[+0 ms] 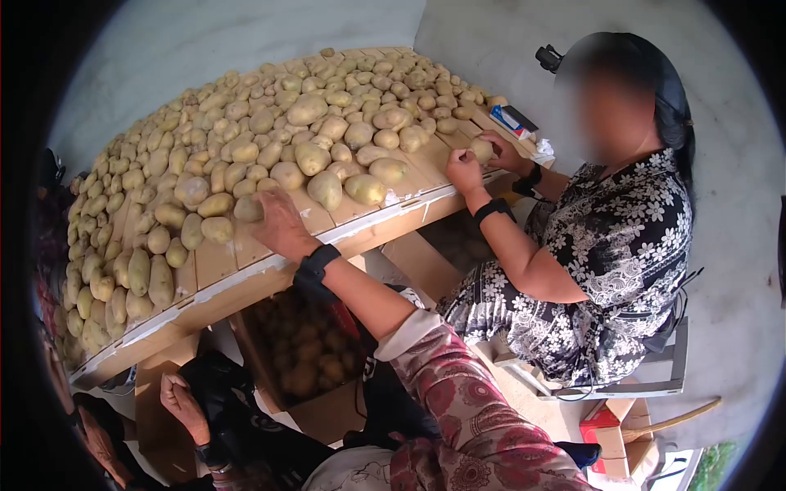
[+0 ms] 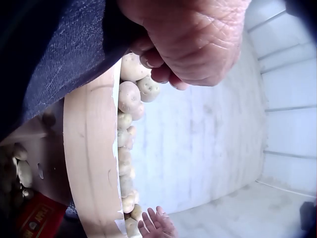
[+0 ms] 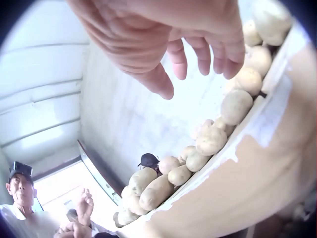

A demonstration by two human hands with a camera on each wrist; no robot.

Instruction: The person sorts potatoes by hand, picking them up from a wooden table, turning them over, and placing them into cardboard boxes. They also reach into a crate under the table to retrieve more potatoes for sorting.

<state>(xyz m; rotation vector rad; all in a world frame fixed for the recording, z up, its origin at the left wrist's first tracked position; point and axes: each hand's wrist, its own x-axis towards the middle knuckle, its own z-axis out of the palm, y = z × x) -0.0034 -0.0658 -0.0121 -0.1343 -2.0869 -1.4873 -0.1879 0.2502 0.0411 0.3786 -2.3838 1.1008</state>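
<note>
Many potatoes (image 1: 311,159) lie heaped on the cardboard-covered table (image 1: 229,245). At the table's front edge my right hand (image 1: 282,225) reaches over the board beside a potato (image 1: 248,209); whether it touches that potato, I cannot tell. In the right wrist view the same hand (image 3: 168,34) has its fingers apart and bent a little, with nothing in them. My left hand (image 1: 184,407) stays low in front of the table, above dark trousers, its fingers loosely curled. The left wrist view shows this hand (image 2: 190,42) with no object visible in it.
A seated person (image 1: 606,237) on the right holds a potato (image 1: 483,150) in both hands. Below the table stands a box (image 1: 319,409) of potatoes. A blue and white packet (image 1: 509,121) lies at the table's far right end. Other people are at the left edge.
</note>
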